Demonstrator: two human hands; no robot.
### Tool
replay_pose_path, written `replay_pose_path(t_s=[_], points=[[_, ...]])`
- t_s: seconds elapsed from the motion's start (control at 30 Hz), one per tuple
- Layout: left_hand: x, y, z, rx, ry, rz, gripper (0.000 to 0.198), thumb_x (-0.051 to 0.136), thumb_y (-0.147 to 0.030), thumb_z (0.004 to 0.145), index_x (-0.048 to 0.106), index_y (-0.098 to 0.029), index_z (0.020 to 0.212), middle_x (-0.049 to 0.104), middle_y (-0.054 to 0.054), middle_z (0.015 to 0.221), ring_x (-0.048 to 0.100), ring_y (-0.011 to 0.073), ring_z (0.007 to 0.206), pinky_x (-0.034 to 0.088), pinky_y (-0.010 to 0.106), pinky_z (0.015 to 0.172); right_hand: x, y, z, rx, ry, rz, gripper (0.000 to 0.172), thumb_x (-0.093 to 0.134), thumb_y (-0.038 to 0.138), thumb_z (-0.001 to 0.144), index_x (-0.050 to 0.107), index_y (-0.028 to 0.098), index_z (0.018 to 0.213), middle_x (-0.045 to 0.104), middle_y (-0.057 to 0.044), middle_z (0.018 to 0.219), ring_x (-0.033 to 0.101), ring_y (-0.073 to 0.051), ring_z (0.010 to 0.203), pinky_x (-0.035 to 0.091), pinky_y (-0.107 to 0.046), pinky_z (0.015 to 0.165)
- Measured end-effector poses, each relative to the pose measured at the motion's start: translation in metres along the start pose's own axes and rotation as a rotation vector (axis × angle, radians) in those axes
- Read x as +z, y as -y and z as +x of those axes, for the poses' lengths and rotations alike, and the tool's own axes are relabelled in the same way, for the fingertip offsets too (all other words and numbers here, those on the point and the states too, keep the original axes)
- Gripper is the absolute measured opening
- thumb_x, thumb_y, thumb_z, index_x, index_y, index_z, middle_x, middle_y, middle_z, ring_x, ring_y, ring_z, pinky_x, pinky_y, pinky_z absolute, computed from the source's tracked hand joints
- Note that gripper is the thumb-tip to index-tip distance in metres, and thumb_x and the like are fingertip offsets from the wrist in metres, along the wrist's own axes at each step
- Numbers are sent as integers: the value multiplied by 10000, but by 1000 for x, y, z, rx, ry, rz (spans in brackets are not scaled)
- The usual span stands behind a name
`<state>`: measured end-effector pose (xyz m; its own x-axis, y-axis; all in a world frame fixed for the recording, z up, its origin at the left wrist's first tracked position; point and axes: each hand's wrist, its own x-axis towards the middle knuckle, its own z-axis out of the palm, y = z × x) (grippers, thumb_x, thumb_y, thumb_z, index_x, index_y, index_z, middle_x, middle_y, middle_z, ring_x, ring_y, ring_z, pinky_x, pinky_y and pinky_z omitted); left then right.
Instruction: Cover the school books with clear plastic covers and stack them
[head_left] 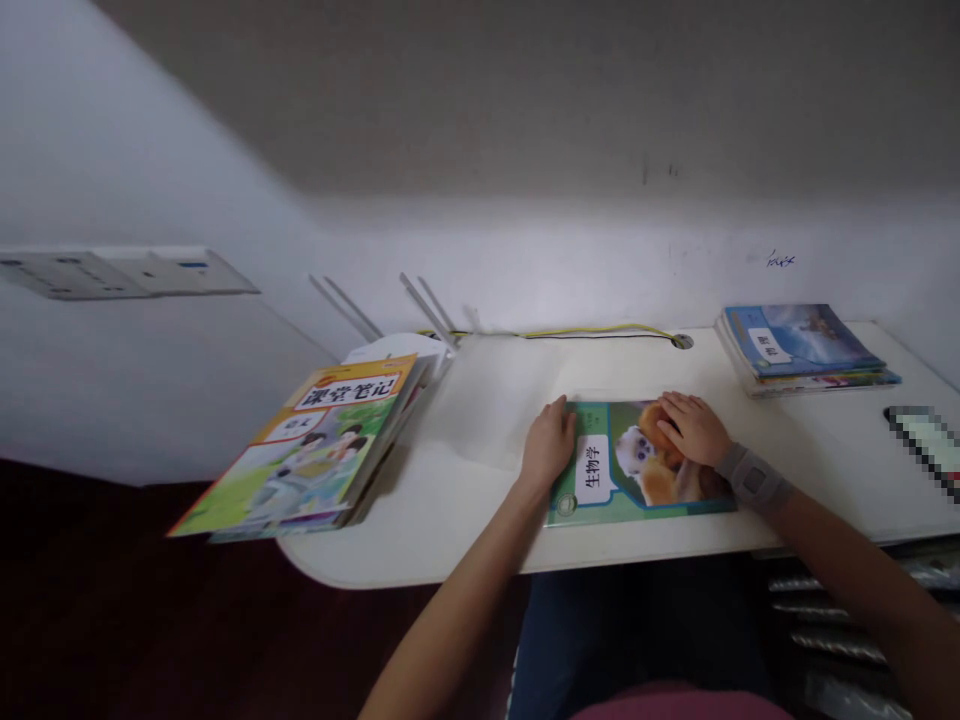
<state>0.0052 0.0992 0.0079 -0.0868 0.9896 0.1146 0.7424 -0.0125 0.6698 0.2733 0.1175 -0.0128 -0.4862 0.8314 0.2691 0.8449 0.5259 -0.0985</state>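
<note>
A green biology textbook (600, 505) with a golden monkey on its front lies flat on the white desk, turned sideways near the front edge. A clear plastic book cover (487, 400) spreads out from its left side across the desk. My left hand (547, 442) is curled at the book's left edge, with its fingers closed there; the fingertips are partly hidden. Flat over the monkey picture rests my right hand (694, 428), fingers stretched toward the book's far edge. A grey band is on the right wrist.
At the left, a stack of workbooks (315, 450) overhangs the desk (360, 565). Behind it stands a white router (397, 348) with upright antennas and a yellow cable (585, 330). Another book stack (810, 345) sits at the back right, near a phone-like device (926, 445).
</note>
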Motion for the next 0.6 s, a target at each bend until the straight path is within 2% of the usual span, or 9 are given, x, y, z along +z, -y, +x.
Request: replay_pose_path(t_s=[0.1, 0.23, 0.37, 0.5, 0.6], points=[[-10, 0, 12, -32, 32, -164, 428, 455, -335, 833, 553, -134, 1198, 622, 131, 1163, 566, 258, 1068, 403, 401, 955, 3, -3, 1, -1, -2, 19, 463, 349, 351, 928, 481, 95, 1290, 502, -140, 1345, 426, -239, 1252, 302, -412, 1037], [-18, 0, 30, -37, 210, -394, 460, 589, -379, 720, 611, -132, 1108, 687, 58, 878, 630, 202, 796, 497, 346, 768, 5, -5, 2, 4, -12, 37, 472, 370, 351, 920, 463, 93, 1304, 501, -142, 1345, 425, -238, 1253, 295, -414, 1040], [-23, -1, 39, -73, 356, -587, 495, 674, -352, 627, 620, -122, 1062, 684, 43, 816, 628, 169, 710, 514, 333, 709, 1, -8, 4, 17, -32, 51, 452, 382, 344, 915, 474, 120, 1296, 526, -143, 1317, 424, -258, 1249, 288, -455, 1026], [-27, -1, 39, -111, 367, -699, 545, 709, -372, 590, 592, -130, 1063, 676, 41, 805, 622, 153, 700, 513, 324, 693, -14, -21, 7, 9, -72, 91, 416, 433, 340, 891, 523, 135, 1241, 586, -147, 1219, 483, -258, 1172, 276, -463, 1028], [-30, -1, 36, -120, 330, -718, 498, 739, -402, 553, 621, -125, 951, 659, 27, 751, 595, 136, 652, 497, 293, 653, -30, -35, 7, -26, -83, 198, 362, 458, 324, 866, 580, 145, 1156, 642, -125, 1075, 559, -237, 1031, 376, -407, 952]])
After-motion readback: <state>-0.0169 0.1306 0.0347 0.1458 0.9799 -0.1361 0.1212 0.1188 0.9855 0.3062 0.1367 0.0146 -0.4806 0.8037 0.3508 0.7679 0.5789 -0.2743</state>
